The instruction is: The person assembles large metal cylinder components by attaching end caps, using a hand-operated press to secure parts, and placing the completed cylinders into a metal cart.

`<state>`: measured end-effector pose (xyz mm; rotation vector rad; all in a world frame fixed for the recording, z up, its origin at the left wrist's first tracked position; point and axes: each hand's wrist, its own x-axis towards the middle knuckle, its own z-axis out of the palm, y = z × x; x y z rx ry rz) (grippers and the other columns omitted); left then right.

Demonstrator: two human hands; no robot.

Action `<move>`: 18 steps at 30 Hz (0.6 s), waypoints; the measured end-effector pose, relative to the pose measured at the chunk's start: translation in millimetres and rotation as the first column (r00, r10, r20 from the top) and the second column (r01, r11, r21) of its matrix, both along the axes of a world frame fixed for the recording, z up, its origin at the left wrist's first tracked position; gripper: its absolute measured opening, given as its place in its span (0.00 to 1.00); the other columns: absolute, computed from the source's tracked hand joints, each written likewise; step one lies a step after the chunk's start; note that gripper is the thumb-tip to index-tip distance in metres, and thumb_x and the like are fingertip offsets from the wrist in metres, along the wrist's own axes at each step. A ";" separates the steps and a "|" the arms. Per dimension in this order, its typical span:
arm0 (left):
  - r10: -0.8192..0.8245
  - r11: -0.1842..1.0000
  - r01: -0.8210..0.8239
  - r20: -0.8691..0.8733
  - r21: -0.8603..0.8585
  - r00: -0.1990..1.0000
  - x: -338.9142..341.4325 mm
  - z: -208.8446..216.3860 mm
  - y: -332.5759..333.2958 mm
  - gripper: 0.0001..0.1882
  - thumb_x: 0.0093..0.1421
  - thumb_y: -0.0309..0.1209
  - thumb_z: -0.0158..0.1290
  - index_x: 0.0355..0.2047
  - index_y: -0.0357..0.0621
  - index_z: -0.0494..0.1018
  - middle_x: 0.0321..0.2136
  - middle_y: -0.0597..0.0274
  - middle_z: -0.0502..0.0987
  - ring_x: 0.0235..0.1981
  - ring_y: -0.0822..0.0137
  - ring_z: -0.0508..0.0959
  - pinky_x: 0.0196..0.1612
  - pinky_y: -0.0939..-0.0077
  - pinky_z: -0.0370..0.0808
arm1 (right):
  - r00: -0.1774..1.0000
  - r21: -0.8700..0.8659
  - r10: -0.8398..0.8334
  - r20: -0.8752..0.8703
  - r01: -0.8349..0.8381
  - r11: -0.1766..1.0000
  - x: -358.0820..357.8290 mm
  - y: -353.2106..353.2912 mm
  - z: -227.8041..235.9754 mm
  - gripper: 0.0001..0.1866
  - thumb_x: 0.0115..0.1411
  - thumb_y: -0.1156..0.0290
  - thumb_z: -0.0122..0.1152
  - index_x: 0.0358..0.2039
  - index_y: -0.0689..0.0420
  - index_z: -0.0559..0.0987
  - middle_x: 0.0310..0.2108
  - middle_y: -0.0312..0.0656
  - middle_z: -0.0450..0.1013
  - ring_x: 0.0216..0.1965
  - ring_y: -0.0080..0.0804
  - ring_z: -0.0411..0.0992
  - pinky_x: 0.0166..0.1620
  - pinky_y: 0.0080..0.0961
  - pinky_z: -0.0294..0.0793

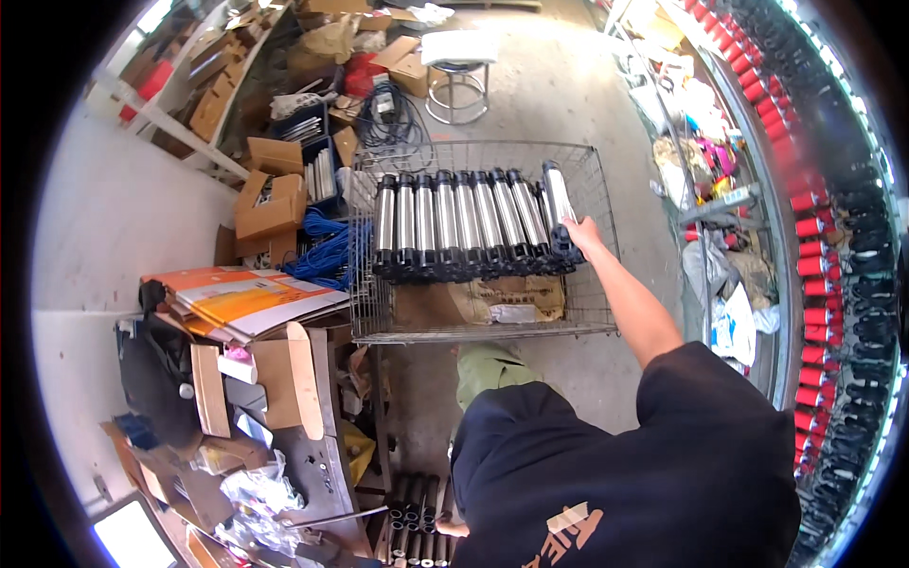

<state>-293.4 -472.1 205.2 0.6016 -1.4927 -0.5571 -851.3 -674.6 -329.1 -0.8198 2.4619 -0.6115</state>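
Note:
My right arm reaches out to the right end of a wire basket [483,337]. There my right hand [581,235] is closed round the lower part of a silver cylinder with black ends [557,189], which leans slightly. Beside it in the basket stands a row of several similar silver cylinders [445,216], packed close together. Down at the lower edge, my left hand [453,528] shows only in part next to my shirt. It is by a stack of dark tubes [417,502] with round open ends; its fingers are too hidden to read.
Flattened cardboard [454,301] lines the basket's near part. To the left, a cluttered workbench [322,473] holds open boxes and plastic bags. Blue cable [327,248] lies beside the basket. A round stool [458,80] stands beyond. Racks with red and black parts [816,284] run along the right.

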 end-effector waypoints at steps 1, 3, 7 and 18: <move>0.040 0.999 -0.040 0.010 0.036 0.999 -8.0 -7.9 -10.4 0.20 0.68 0.53 0.43 0.39 0.53 0.75 0.28 0.68 0.63 0.30 0.66 0.61 0.32 0.69 0.58 | 0.996 0.036 -0.093 0.004 0.092 0.995 -4.9 9.8 -10.6 0.34 0.57 0.48 0.63 0.48 0.71 0.76 0.43 0.62 0.78 0.47 0.53 0.77 0.49 0.40 0.74; 0.094 0.989 -0.094 0.005 0.112 0.996 -16.7 -27.6 -34.5 0.21 0.69 0.52 0.42 0.39 0.50 0.73 0.28 0.64 0.63 0.30 0.65 0.62 0.32 0.68 0.59 | 0.960 0.081 -0.280 0.010 0.278 0.957 -20.0 20.8 -53.0 0.35 0.59 0.47 0.60 0.51 0.69 0.75 0.46 0.65 0.76 0.53 0.58 0.74 0.52 0.40 0.73; 0.439 0.823 -0.379 -0.052 0.423 0.897 -25.9 -98.3 -61.3 0.20 0.70 0.46 0.40 0.35 0.40 0.67 0.25 0.58 0.64 0.27 0.62 0.64 0.30 0.67 0.63 | 0.602 0.254 -0.520 0.606 0.472 0.844 -40.7 47.2 -132.3 0.22 0.63 0.48 0.56 0.38 0.58 0.76 0.30 0.43 0.76 0.24 0.33 0.71 0.28 0.37 0.70; 0.403 0.324 -0.454 0.313 0.830 0.860 -48.4 -216.0 -112.2 0.17 0.68 0.39 0.45 0.35 0.35 0.73 0.27 0.55 0.75 0.29 0.63 0.73 0.36 0.69 0.70 | -0.015 0.233 -0.573 0.819 0.922 0.309 -64.5 33.7 -212.4 0.41 0.51 0.35 0.62 0.50 0.58 0.69 0.41 0.46 0.70 0.40 0.37 0.70 0.44 0.38 0.74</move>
